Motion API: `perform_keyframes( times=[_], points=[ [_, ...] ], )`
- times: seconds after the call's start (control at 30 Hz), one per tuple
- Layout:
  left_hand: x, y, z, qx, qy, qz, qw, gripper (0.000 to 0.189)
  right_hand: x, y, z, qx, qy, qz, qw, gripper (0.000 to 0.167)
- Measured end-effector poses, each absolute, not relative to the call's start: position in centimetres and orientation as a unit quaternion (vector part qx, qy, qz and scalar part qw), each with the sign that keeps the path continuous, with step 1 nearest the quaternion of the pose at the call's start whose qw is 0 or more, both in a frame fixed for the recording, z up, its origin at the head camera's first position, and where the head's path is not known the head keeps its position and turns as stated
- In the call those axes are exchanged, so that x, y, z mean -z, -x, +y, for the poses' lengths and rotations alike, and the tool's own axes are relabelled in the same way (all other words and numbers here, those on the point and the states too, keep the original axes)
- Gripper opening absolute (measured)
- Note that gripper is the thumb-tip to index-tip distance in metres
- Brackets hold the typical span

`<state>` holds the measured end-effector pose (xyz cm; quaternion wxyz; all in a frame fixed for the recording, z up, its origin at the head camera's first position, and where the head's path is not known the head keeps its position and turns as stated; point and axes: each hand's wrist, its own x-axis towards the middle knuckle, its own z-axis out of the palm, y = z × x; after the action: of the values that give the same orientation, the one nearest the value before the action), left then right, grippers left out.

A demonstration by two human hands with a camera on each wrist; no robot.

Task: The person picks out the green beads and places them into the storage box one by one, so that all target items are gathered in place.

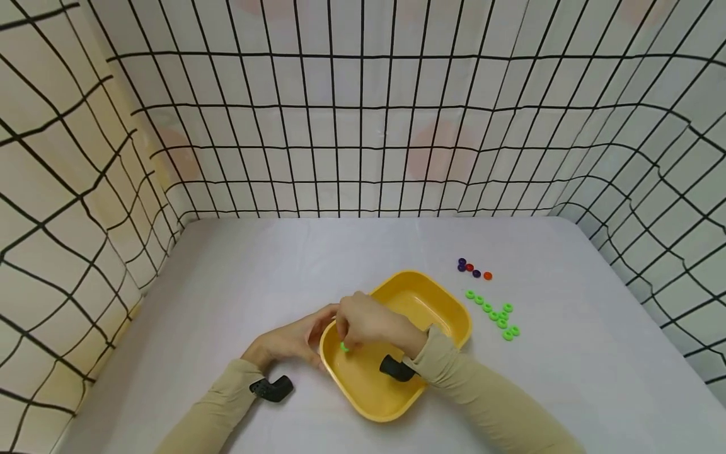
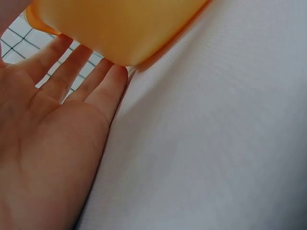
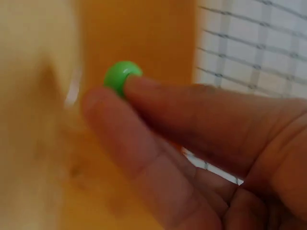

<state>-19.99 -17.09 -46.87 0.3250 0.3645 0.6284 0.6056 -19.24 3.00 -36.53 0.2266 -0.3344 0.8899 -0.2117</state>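
My right hand [image 1: 368, 321] reaches into the yellow tray [image 1: 414, 275], near its left corner. Between thumb and a finger it pinches a small green bead [image 3: 120, 75], which shows in the right wrist view against the blurred yellow wall. In the head view only a sliver of that bead appears below the knuckles. Beside the same corner, outside the tray, is my left hand [image 1: 286, 343]. Its fingers [image 2: 98, 79] are extended, tips against the tray's outer wall in the left wrist view, and the palm faces the tray.
To the right of the tray lie several green ring-shaped beads [image 1: 493, 315] on the white tabletop [image 1: 567, 378]. Behind them is a small cluster of purple and red beads [image 1: 469, 267]. Black netting [image 1: 363, 126] surrounds the back and sides of the table.
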Motion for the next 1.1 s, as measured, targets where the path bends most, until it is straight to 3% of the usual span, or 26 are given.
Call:
perform_keyframes(
  times=[0.13,0.43,0.77,0.9,0.97,1.1],
  points=[
    [47.0,20.1,-17.2,-0.611,-0.365,0.624,0.323,0.104,37.2,18.6,1.8,0.104,0.348,0.910,0.200,0.018],
    [47.0,20.3,-17.3,-0.596,-0.366,0.637,0.324,0.105,38.0,18.0,1.3,0.040,0.369,0.907,0.196,0.024],
    [46.9,20.0,-17.2,-0.602,-0.366,0.628,0.330,0.101,36.2,19.4,2.9,0.141,0.349,0.899,0.223,0.016],
    [47.1,20.1,-17.0,-0.608,-0.370,0.618,0.335,0.099,34.1,21.9,6.9,0.274,0.308,0.882,0.228,0.008],
    [47.2,20.1,-16.8,-0.610,-0.375,0.612,0.336,0.100,33.1,23.2,10.4,0.340,0.266,0.878,0.204,0.012],
    [47.4,20.1,-16.7,-0.613,-0.382,0.607,0.331,0.100,32.8,24.7,18.7,0.400,0.124,0.902,0.106,0.021]
  ],
)
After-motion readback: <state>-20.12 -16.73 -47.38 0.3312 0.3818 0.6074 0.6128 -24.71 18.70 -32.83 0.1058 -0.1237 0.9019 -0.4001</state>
